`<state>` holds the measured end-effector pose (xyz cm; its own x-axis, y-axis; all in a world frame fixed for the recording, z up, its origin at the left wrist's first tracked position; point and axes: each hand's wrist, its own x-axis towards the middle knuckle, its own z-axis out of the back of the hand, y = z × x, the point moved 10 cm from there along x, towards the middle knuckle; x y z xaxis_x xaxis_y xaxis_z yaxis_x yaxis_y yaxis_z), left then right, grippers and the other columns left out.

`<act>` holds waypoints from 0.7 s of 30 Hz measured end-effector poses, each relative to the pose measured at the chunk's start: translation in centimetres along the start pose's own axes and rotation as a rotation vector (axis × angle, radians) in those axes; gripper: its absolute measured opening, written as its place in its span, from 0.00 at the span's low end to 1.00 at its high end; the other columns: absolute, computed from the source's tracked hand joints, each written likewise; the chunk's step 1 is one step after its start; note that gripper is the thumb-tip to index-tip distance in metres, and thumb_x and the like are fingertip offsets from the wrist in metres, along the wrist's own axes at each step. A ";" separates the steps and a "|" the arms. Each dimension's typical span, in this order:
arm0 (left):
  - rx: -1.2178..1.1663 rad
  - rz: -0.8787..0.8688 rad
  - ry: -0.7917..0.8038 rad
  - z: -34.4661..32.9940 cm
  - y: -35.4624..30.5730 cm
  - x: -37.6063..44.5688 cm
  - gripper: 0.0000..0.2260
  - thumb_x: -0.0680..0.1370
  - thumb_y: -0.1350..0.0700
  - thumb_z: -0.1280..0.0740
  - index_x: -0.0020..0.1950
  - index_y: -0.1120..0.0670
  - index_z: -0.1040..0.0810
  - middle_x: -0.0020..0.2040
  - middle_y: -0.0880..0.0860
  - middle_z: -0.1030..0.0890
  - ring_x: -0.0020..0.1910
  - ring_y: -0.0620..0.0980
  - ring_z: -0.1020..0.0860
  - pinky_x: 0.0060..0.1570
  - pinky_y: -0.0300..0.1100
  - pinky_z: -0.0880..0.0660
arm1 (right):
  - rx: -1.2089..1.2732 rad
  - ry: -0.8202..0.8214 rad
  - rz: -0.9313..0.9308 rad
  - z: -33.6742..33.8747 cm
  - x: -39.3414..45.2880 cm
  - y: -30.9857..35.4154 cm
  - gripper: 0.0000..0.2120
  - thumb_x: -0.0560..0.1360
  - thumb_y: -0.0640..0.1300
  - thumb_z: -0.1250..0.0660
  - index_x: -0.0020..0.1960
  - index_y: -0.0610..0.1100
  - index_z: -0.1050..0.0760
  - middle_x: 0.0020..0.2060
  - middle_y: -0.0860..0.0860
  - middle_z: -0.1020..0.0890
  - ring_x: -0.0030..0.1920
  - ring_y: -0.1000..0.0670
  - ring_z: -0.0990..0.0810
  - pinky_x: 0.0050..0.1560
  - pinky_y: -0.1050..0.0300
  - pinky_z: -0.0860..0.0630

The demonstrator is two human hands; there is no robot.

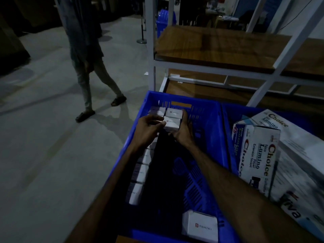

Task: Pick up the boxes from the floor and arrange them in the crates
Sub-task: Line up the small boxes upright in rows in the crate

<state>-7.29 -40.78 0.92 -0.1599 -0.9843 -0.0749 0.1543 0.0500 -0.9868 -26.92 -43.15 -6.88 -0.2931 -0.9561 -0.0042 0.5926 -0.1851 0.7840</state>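
Floor (43, 155): grey concrete, filling the left side of my view; dim light throughout.
Bystander (84, 50): a person stands on the floor well left of the crates, legs and sandals in view.
Row of boxes (140, 172): I see small white boxes lined up along the left wall of the blue crate, running from its near end toward its far end.
Blue crate (206, 123): open-topped, sitting on a brown surface in front of a white-framed shelf; much of its bottom is bare.
Left hand (149, 128): reaching into the far end of the crate, thumb and fingers curled against the left side of the held box.
Held box (172, 124): small, white, with a red logo on top; it sits in the far left corner of the crate, just in front of another white box.
Far box (174, 112): same kind, touching the held one, against the far wall.
Right hand (182, 132): fingers wrapped round the right side of the held box, so both of my hands clamp it.
Near box (199, 225): a white box lying alone at the near end of the crate.
Shelf (219, 44): wooden boards on a white frame, behind the crates.
Second crate (228, 137): blue, touching the first on its right, holding large "Choice" cartons (259, 155) lying tilted.
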 end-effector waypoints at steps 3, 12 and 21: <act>-0.004 0.007 0.005 0.0 0.2 0.1 0.08 0.80 0.55 0.26 0.58 0.56 0.17 0.47 0.54 0.13 0.41 0.46 0.17 0.40 0.42 0.23 | -0.110 0.053 -0.002 -1.0 0.8 -0.8 0.53 0.73 0.44 0.24 0.84 0.43 0.58 0.80 0.34 0.41 0.79 0.32 0.39 0.78 0.35 0.39; 0.005 -0.011 0.038 -0.7 0.2 0.1 0.07 0.80 0.58 0.26 0.57 0.57 0.16 0.47 0.55 0.13 0.38 0.42 0.16 0.34 0.33 0.24 | 0.218 0.187 -0.147 -2.5 1.0 -1.0 0.38 0.71 0.29 0.25 0.77 0.40 0.36 0.69 0.44 0.25 0.69 0.45 0.26 0.60 0.54 0.25; 0.030 -0.022 0.039 -0.8 0.7 0.5 0.09 0.79 0.59 0.26 0.58 0.60 0.16 0.48 0.57 0.13 0.40 0.42 0.15 0.36 0.33 0.23 | 0.443 0.204 -0.359 -3.9 0.8 -2.2 0.32 0.76 0.24 0.33 0.77 0.36 0.37 0.73 0.37 0.29 0.74 0.38 0.30 0.67 0.49 0.29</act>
<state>-7.99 -41.08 0.07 -0.2014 -0.9777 -0.0595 0.1798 0.0228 -0.9834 -25.56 -44.41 -11.01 -0.2409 -0.8839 -0.4009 0.1021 -0.4339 0.8952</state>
